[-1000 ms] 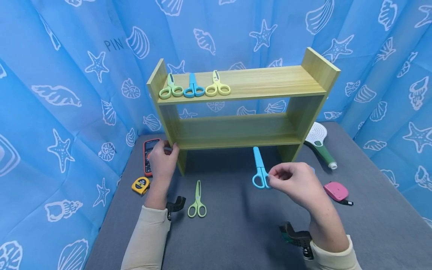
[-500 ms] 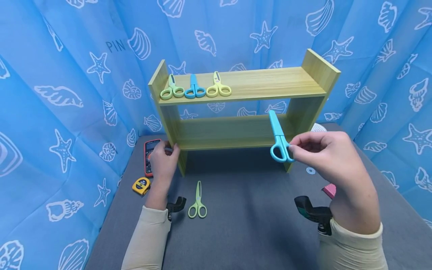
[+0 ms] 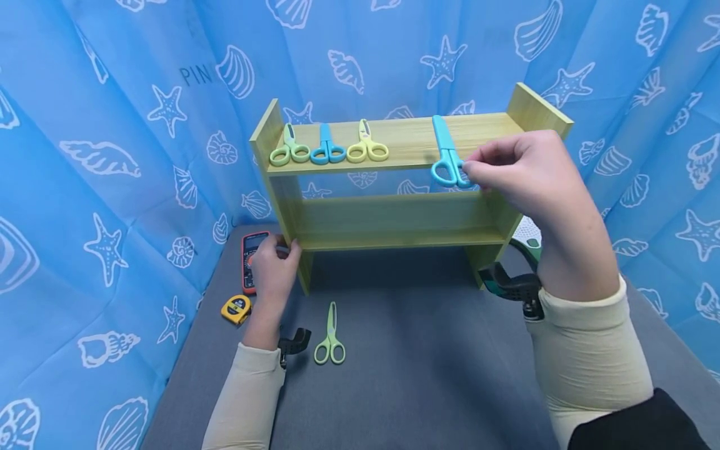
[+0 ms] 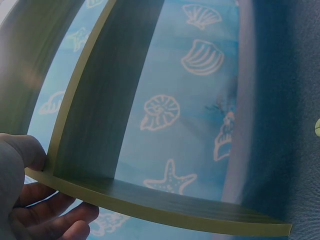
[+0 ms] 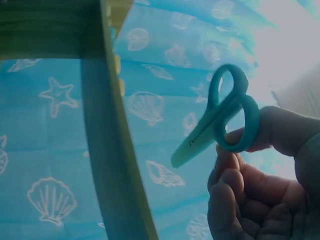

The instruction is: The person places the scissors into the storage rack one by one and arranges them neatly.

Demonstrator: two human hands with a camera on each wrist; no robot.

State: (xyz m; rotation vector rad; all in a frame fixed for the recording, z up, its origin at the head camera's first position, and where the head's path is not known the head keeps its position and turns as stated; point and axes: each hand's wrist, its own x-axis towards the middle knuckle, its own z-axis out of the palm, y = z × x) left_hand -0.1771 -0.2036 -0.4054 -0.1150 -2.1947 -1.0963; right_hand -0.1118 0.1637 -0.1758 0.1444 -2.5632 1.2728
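My right hand (image 3: 523, 172) pinches light blue scissors (image 3: 444, 137) by one handle loop, blades up, in front of the top board's right half. In the right wrist view, thumb and fingers hold the scissors (image 5: 202, 132) clear of the shelf's edge. My left hand (image 3: 272, 269) grips the wooden shelf (image 3: 399, 222) at its left side panel; in the left wrist view, the thumb and fingers lie on either side of that panel (image 4: 165, 215). Along the top board's left lie green scissors (image 3: 289, 140), blue scissors (image 3: 325, 134) and yellow scissors (image 3: 365, 134). More green scissors (image 3: 330, 334) lie on the table.
A red-edged multimeter (image 3: 248, 275) and a yellow tape measure (image 3: 236, 309) lie left of the shelf on the grey table (image 3: 394, 387). Partly behind my right arm is a white and green shower head (image 3: 527, 232). A blue shell-patterned curtain (image 3: 394, 56) hangs behind.
My right hand has raised the light blue scissors from below the lower board to the top board's height. The left hand has kept its grip on the shelf.
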